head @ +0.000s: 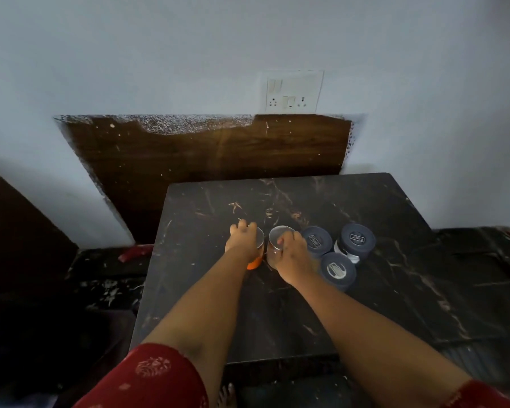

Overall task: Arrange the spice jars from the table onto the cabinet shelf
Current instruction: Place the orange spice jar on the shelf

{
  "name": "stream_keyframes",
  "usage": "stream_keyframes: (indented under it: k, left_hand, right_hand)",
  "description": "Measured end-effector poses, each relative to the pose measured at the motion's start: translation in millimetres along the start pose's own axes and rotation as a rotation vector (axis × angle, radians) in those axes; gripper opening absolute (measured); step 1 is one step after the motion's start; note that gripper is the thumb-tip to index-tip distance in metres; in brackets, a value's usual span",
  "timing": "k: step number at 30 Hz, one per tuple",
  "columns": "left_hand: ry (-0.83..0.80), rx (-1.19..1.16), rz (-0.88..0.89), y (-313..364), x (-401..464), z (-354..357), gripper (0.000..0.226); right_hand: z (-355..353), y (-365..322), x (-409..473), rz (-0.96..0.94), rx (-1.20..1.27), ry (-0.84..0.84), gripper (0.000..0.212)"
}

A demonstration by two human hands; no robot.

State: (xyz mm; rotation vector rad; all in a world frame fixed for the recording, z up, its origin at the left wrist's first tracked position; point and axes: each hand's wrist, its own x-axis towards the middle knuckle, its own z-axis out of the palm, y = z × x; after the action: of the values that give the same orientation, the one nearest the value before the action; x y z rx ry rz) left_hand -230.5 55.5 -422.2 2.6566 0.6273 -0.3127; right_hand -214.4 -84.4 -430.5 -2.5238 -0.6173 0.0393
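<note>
Tabletop jars within both hands' fingers.

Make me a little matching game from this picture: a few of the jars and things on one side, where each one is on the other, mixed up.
Things:
1. orange jar
2. clear jar
3. white-bodied jar
4. switch plate

Places:
A. on the wall above the table
B. under the left hand
C. farthest right of the jars
D. in the grip of the right hand

Pairs: 1-B, 2-D, 3-C, 4-A
</note>
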Motion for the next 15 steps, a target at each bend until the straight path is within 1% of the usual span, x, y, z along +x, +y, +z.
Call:
stream_keyframes:
  k: [1, 3, 5, 6, 7, 8, 9, 10, 11, 12, 13, 14, 15]
  left_hand:
    - [0.039, -0.017, -0.011, -1, -3, 1, 0.070]
    - [0.087, -0.118, -0.042, -7, -9, -2, 0.067]
    - [0.131, -0.343, -0.133, -17, -14, -11, 0.069]
    - [0.169, -0.508, -0.188, -21, -18, -17, 0.070]
    - [0.221, -0.683, -0.235, -23, -21, -23, 0.072]
    - [0.278, -0.837, -0.254, -23, -25, -29, 0.071]
    - [0.315, -0.947, -0.251, -19, -30, -35, 0.066]
    - [0.326, -1.027, -0.227, -13, -34, -40, 0.057]
    - [0.338, -1.072, -0.195, -5, -40, -48, 0.046]
    - [0.341, -1.107, -0.161, 3, -43, -52, 0.039]
    - [0.352, -1.154, -0.139, 11, -47, -57, 0.038]
    - [0.359, -1.230, -0.113, 18, -53, -61, 0.044]
    - [0.354, -1.333, -0.088, 24, -56, -66, 0.057]
  right_hand:
    - [-3, -1, 1, -0.009, 0.003, -0.002, 0.029]
    - [-8, -1, 2, -0.017, 0.005, 0.023, 0.033]
    - [-20, -4, 3, 0.013, 0.062, 0.068, 0.039]
    - [-26, -4, 4, 0.046, 0.120, 0.055, 0.048]
    - [-33, -5, 5, 0.056, 0.169, -0.010, 0.065]
    - [-39, -6, 6, 0.028, 0.195, -0.132, 0.089]
    - [-46, -12, 8, -0.019, 0.206, -0.274, 0.113]
    - [-51, -20, 8, -0.059, 0.228, -0.390, 0.128]
    - [-58, -30, 5, -0.093, 0.262, -0.442, 0.133]
    - [-61, -37, 4, -0.100, 0.319, -0.426, 0.129]
    - [-64, -45, 3, -0.091, 0.370, -0.364, 0.120]
    - [-68, -50, 0, -0.088, 0.399, -0.278, 0.110]
    - [-73, -52, -2, -0.085, 0.415, -0.190, 0.102]
